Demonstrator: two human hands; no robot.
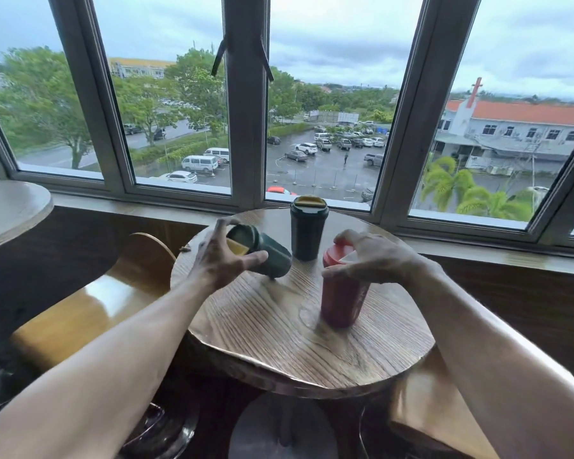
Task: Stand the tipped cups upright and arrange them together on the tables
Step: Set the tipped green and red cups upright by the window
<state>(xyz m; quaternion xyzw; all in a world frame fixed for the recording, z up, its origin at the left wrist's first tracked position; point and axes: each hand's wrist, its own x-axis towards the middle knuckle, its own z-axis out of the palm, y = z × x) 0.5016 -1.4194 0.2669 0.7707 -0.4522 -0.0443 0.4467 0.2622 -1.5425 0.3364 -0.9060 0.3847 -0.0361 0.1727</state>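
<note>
On the round wooden table (279, 329) stand three lidded travel cups. A dark green cup with a yellow lid (272, 256) leans far over to the left, only its base edge touching the wood; my left hand (222, 260) grips it around the lid end. A second dark green cup (308, 226) stands upright at the far edge by the window. The red cup (342, 299) stands upright at the right, and my right hand (368, 256) is closed over its red lid from above.
A second round table (10, 207) sits at the far left. Wooden chair seats (90, 306) flank the table on the left and at the lower right (421, 409). A window sill (153, 210) and large panes run behind. The table's pedestal base (279, 429) is below.
</note>
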